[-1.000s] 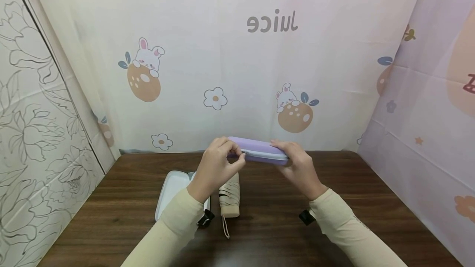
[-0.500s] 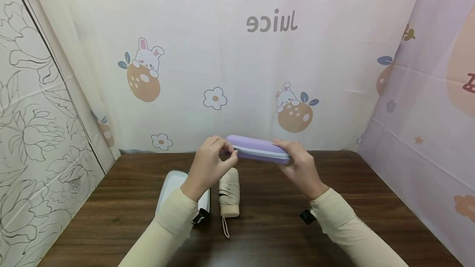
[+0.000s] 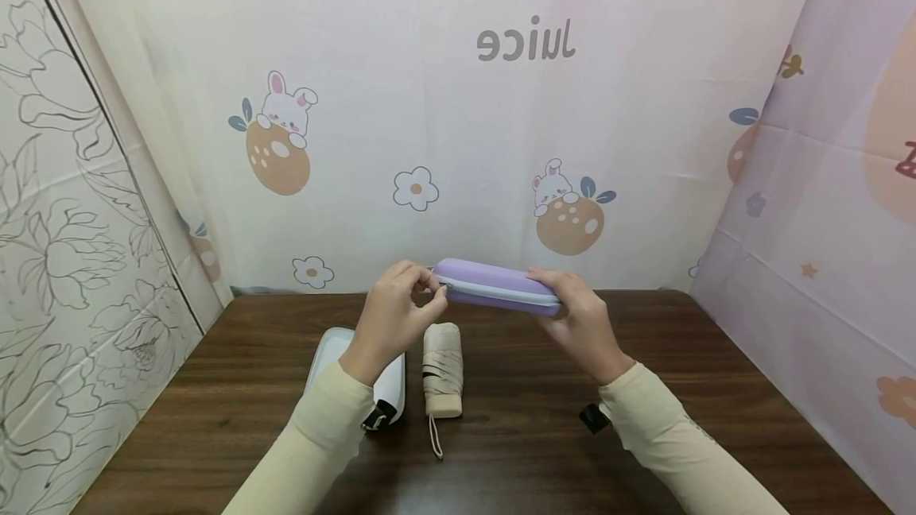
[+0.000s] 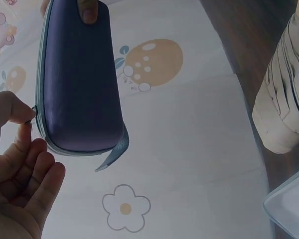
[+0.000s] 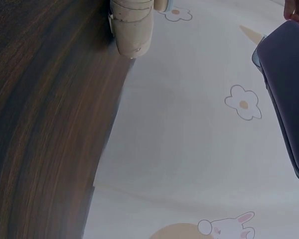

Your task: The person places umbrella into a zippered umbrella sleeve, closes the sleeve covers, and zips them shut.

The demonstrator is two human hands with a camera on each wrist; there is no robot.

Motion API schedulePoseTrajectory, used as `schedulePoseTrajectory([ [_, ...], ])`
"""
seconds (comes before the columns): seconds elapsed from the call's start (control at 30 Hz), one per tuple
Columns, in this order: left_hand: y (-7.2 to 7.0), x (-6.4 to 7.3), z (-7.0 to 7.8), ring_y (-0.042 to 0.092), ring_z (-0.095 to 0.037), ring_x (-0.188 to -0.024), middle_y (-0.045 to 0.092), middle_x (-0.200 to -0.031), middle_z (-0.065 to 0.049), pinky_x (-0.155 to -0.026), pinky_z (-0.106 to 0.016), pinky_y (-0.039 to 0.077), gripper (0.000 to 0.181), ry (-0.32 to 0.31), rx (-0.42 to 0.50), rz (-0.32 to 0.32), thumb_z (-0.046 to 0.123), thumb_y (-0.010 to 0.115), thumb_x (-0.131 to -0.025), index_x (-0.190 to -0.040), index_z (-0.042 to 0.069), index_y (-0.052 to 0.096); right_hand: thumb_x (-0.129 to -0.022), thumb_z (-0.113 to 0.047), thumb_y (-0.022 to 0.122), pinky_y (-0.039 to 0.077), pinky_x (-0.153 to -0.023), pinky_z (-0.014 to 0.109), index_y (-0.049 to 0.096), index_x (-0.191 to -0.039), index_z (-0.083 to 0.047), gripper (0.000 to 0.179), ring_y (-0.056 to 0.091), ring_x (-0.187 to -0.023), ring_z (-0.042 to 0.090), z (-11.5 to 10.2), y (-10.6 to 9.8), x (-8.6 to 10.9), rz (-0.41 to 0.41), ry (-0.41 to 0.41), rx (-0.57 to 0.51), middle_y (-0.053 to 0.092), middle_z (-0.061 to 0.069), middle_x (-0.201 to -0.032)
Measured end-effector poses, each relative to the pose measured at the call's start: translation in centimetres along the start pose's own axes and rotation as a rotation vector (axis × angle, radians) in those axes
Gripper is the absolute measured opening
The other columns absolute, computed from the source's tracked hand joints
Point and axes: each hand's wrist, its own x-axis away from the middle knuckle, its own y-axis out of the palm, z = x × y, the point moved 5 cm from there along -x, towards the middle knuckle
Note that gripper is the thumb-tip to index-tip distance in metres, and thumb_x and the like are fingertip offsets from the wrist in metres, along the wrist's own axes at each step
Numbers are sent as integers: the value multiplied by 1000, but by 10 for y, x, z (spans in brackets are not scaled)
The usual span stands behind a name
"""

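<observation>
Brown wooden table (image 3: pixel 529 451), printed curtain (image 3: pixel 458 118) behind. Purple case (image 3: pixel 494 276) held up, one o'clock of umbrella (image 3: pixel 444 372). Left hand (image 3: pixel 392 312) pinches zipper pull (image 4: pixel 35 110) at nine-o'clock end; right hand (image 3: pixel 583 316) grips three-o'clock end. Zipper (image 3: pixel 501 292) might jam if pull tugged askew.

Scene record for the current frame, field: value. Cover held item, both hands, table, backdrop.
held item: purple zip case, off the table
left hand: pinches the zipper pull near the case's left end
right hand: grips the case's right end
on table: folded beige umbrella; shallow white item left of it, partly hidden
backdrop: printed curtain, "Juice" mirrored
</observation>
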Motion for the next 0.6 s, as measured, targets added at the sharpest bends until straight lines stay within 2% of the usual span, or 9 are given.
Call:
schedulePoseTrajectory([
  [0.13, -2, 1, -4, 62, -17, -80, 63, -86, 0, -70, -30, 52, 8, -17, 8, 7, 8, 73, -82, -80, 10, 65, -69, -1, 89, 47, -101, 36, 66, -126, -7, 62, 62, -110, 29, 1, 0, 0, 8, 3, 4, 67, 10, -125],
  [0.4, -3, 2, -11, 64, -18, -82, 65, -88, -2, -74, -37, 56, 8, -47, 36, -4, 8, 71, -83, -81, 10, 64, -69, 2, 89, 48, -100, 39, 66, -125, -6, 62, 62, -111, 30, 0, 0, 0, 4, 3, 10, 67, 11, -125],
  [0.6, -5, 2, -12, 66, -19, -80, 67, -89, -2, -72, -34, 56, 7, -44, 33, -2, 6, 69, -82, -81, 11, 64, -69, 3, 89, 47, -102, 38, 66, -125, -6, 61, 61, -112, 30, -1, 0, 0, 5, 2, 8, 67, 12, -125],
])
